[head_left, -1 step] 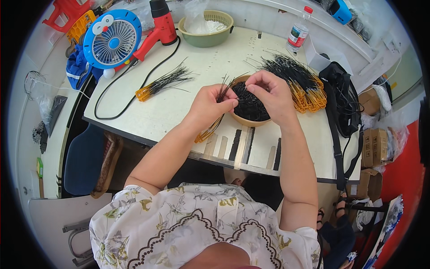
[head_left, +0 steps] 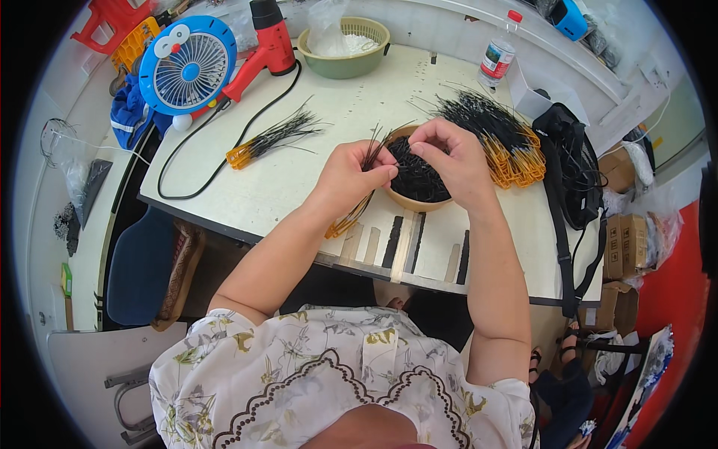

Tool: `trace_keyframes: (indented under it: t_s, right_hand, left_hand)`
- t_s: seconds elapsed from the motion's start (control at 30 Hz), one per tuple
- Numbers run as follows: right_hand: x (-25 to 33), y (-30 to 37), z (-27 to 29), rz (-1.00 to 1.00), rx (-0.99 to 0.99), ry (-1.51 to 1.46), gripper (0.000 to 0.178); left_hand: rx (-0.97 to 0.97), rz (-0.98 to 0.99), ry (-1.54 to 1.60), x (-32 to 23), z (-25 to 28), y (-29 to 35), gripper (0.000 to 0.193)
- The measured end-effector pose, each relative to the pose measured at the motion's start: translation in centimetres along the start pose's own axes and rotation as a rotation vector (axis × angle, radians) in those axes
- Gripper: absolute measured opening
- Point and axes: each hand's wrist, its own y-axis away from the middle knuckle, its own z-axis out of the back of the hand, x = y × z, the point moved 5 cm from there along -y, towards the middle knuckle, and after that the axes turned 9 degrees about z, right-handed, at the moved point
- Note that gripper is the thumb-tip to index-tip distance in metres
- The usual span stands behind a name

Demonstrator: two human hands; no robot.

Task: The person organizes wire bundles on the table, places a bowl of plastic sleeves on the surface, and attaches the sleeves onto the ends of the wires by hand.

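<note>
My left hand (head_left: 350, 176) is closed round a small bundle of thin black wires (head_left: 350, 217). Orange ends stick out below the palm and wire tips rise above the fingers. Close by, over a tan bowl (head_left: 420, 204), my right hand (head_left: 456, 153) is pinched, thumb against forefinger; whatever it holds is too small to make out. Short black tube-like pieces (head_left: 419, 178) fill the bowl. Right of it lies a large pile of black wires with orange ends (head_left: 490, 135). A smaller bundle of the same kind (head_left: 269, 141) rests to the left.
A blue toy-faced fan (head_left: 191, 71) and a red heat gun (head_left: 273, 52) with a black cord stand at the back left. Behind are a green basket (head_left: 344, 66) and a water bottle (head_left: 497, 56). A black bag (head_left: 572, 161) hangs over the table's right edge.
</note>
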Motion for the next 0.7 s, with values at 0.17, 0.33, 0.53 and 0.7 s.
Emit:
trace_keyframes:
  t_s: [0.17,0.33,0.53,0.7]
  right_hand:
    - [-1.8,0.1,-0.4,-0.064,0.061,0.096,0.008]
    - [-1.8,0.2,-1.1,-0.124,0.104,0.062,0.012]
    - [-1.0,-0.3,-1.0,-0.061,-0.008,-0.118,0.012]
    - [-0.8,0.7,0.6,-0.185,0.039,-0.302,0.026]
  left_hand:
    - [0.013,0.007,-0.073,-0.2,-0.3,0.0,0.010]
    - [0.008,0.000,-0.068,0.1,-0.1,0.0,0.012]
    - [-0.031,-0.043,-0.027,-1.3,0.1,0.7,0.012]
    - [-0.033,-0.027,0.257,-3.2,1.1,0.8,0.010]
